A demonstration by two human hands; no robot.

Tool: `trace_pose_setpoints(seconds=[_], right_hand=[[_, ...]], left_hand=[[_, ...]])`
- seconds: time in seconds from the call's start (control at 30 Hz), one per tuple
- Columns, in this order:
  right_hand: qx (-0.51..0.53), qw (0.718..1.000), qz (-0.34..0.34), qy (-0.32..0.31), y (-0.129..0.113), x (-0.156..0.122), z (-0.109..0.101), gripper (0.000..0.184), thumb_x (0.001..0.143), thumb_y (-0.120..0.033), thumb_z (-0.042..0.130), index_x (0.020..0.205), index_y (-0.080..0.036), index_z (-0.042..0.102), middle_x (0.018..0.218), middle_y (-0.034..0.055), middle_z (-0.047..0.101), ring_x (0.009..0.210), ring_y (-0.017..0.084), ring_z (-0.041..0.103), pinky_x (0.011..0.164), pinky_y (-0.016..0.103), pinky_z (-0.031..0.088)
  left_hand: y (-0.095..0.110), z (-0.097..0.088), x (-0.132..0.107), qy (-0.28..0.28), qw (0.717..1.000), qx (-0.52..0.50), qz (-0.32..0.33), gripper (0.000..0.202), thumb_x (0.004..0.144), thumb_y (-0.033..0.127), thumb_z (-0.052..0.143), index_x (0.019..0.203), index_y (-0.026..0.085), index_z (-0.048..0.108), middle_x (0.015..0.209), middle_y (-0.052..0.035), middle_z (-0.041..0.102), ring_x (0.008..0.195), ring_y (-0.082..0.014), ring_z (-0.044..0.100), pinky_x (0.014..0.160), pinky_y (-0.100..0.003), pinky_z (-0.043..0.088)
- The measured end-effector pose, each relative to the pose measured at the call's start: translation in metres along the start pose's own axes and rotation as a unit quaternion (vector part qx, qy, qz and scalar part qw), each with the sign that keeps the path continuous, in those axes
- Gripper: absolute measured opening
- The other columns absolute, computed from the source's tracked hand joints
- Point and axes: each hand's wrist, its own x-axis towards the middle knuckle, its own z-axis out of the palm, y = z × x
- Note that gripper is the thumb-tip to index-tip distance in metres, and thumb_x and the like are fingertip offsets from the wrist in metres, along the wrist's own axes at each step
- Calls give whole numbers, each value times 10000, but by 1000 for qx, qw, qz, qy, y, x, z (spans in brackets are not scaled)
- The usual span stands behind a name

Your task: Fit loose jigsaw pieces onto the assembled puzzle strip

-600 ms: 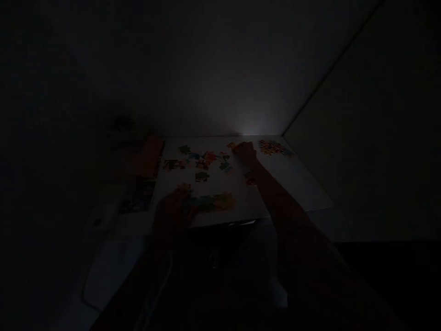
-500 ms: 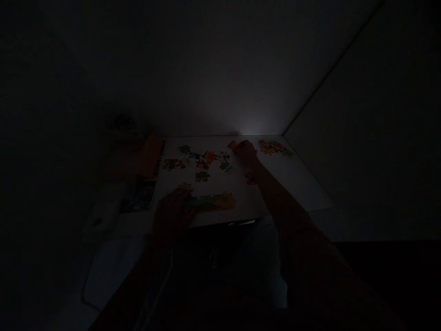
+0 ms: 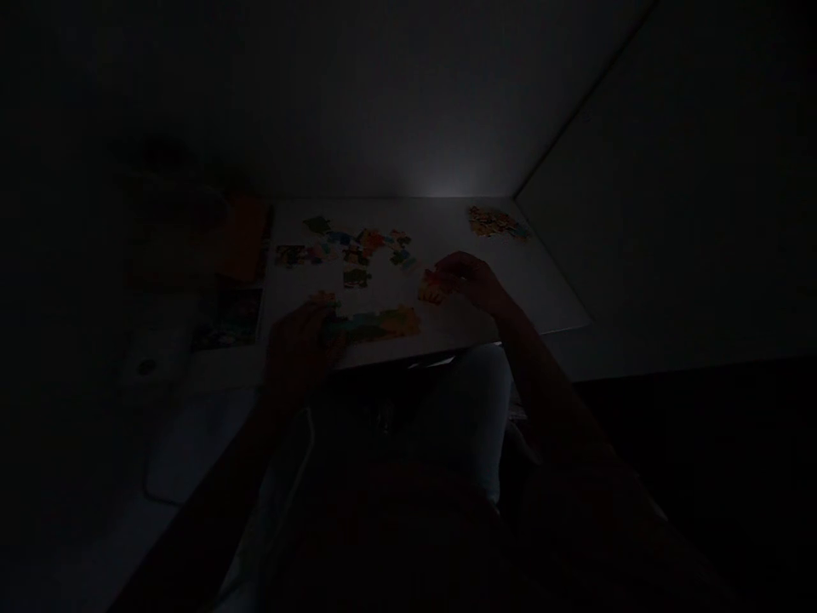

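Frame centre: my right hand (image 3: 477, 281), half-curled, touches an orange jigsaw piece (image 3: 430, 291); firmness of grip unclear. Left of centre: my left hand (image 3: 299, 342), finger spread indeterminable, touches a green-and-orange jigsaw strip (image 3: 383, 324).

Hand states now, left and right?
Left hand: at the left end of the puzzle strip; grip cannot be told.
Right hand: fingers at an orange puzzle piece; too dark to tell if gripped.
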Motion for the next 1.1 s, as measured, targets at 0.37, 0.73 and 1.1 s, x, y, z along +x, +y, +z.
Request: trace_pose_setpoints(seconds=[0.37,0.73,1.1], right_hand=[[-158,986,2,-53,13,-41,24,324,1074,-546,827,1251,-281,885,1283,119,898,1178,349,827,1139,581,682],[-336,937,-83,-40,18,-79,33,372,1141,-516,776,1481,-398,874,1600,112,790,1606,435,643,1364,713,489],[-377,921,-80,-55,23,-81,38,420,1165,-525,744,1555,-405,844,1687,130,715,1604,463,601,1298,721,491]], left_hand=[[0,-3,5,-19,1000,0,0,568,1095,549,681,1512,182,798,1648,-210,767,1562,-439,721,1328,-640,559],[5,-5,4,-21,1000,-5,-17,585,1081,564,668,1521,204,806,1663,-193,763,1578,-437,706,1355,-641,525],[2,-3,3,-10,1000,-8,-9,571,1100,529,658,1540,188,781,1705,-191,731,1622,-420,679,1372,-611,538]])
